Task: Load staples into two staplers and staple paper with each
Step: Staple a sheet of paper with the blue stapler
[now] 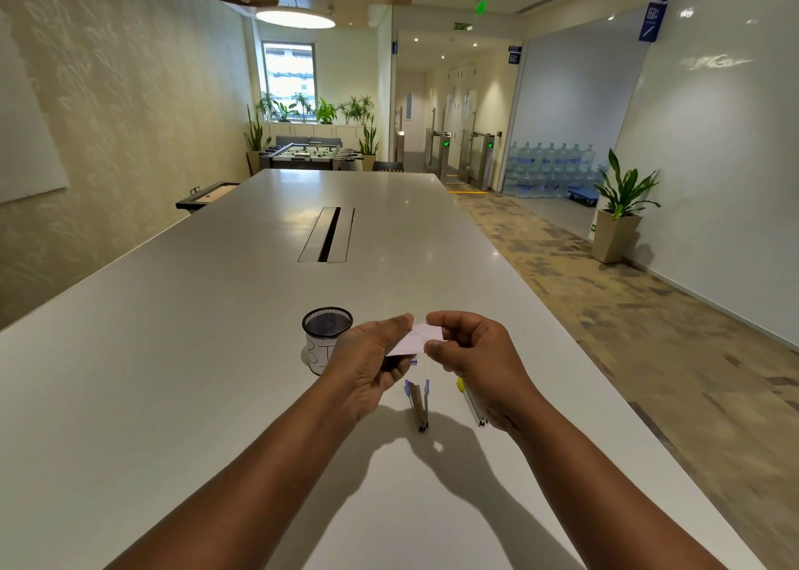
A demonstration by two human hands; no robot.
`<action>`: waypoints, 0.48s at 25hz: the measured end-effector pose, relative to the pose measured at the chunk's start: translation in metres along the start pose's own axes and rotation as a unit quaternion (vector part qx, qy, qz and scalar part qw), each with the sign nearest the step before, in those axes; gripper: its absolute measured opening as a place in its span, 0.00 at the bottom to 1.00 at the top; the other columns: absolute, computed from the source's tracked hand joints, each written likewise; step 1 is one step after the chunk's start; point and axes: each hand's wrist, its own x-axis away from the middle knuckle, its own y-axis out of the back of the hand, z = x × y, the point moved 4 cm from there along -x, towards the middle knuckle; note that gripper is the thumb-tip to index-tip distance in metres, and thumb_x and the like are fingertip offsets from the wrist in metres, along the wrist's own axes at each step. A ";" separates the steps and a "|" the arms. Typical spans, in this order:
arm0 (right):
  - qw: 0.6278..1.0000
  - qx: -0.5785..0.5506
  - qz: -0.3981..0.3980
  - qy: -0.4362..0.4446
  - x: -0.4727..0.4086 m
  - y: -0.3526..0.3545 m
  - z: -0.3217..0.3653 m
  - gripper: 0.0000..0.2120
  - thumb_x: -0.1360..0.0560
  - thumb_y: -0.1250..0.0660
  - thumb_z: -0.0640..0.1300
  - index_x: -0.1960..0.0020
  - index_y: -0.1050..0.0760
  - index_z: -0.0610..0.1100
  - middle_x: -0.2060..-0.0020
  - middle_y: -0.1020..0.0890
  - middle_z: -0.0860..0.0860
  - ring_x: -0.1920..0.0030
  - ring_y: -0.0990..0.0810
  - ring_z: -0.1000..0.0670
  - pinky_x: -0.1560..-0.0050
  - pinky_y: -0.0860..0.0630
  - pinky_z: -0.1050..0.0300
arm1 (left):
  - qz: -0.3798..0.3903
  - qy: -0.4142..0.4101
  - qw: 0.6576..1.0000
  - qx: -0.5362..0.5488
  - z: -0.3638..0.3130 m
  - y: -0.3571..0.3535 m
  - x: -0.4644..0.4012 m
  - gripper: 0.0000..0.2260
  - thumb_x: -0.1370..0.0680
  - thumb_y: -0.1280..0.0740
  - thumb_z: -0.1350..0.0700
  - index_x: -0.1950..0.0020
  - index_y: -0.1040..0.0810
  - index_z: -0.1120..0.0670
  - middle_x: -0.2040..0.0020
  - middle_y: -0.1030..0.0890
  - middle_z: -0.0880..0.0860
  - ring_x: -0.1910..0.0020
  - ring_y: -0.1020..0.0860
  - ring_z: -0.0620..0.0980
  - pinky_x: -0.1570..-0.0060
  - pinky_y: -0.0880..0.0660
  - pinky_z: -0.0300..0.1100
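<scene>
Both my hands hold a small white folded paper (416, 338) above the table. My left hand (371, 362) pinches its left end between thumb and fingers. My right hand (474, 355) pinches its right end. Below them on the white table (216, 375) lie two staplers, both swung open. The blue stapler (418, 403) lies between my hands with its metal rail pointing toward me. The yellow stapler (470, 401) lies to its right, mostly hidden under my right hand and wrist.
A black mesh cup (325, 337) with a white label stands just left of my left hand. A cable slot (329, 234) is set into the table's middle. The table's right edge runs close beside the yellow stapler, with carpeted floor beyond.
</scene>
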 end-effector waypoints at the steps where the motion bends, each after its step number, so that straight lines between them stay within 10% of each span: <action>1: 1.000 -0.010 -0.002 -0.009 0.000 0.000 0.000 0.16 0.27 0.27 0.31 0.42 0.18 0.45 0.55 0.16 0.41 0.64 0.21 0.53 0.60 0.24 0.61 | 0.007 0.003 1.000 -0.004 0.000 0.000 0.000 0.05 0.26 0.25 0.63 0.52 0.19 0.60 0.60 0.15 0.58 0.63 0.19 0.53 0.63 0.21 0.42; 12: 0.999 -0.028 0.000 -0.033 0.001 0.002 0.001 0.15 0.26 0.28 0.31 0.41 0.18 0.42 0.59 0.13 0.48 0.67 0.20 0.55 0.61 0.24 0.58 | 0.017 -0.020 0.999 -0.046 0.001 0.001 -0.001 0.07 0.29 0.24 0.67 0.52 0.18 0.60 0.61 0.15 0.57 0.65 0.18 0.52 0.60 0.19 0.43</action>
